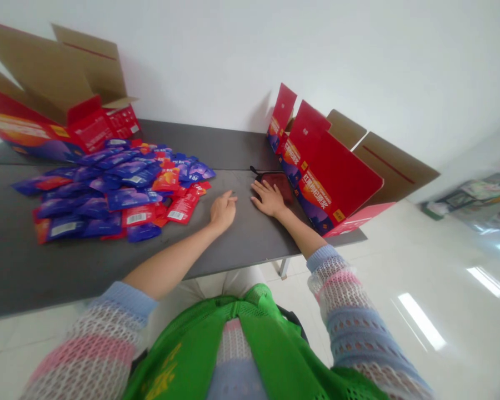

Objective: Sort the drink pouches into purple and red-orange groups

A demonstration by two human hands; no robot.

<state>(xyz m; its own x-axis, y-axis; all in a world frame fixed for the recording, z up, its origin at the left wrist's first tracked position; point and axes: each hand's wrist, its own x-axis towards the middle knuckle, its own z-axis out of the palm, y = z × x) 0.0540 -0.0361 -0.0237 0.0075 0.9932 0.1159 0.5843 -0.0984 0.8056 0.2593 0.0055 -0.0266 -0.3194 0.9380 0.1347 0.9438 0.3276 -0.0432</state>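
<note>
My left hand (224, 211) rests on the dark grey table beside the packet pile, its fingers loosely bent with a little space between the tips. Nothing can be made out in it. My right hand (270, 199) lies flat with fingers spread, partly over a dark brown zip pouch (288, 188) with a small black loop. Left of my left hand is a heap of blue-purple sachets (127, 173) mixed with red ones, and a red sachet (184, 206) with a barcode lies closest to it. A red printed carton (323, 180) stands right of the pouch.
At the back left stands an open red carton (87, 125) with raised brown flaps. More open cartons line the table's right end, near the white wall (216, 61). The grey table (216, 258) has its front edge close to my body. Shelving with goods (462, 197) stands far right.
</note>
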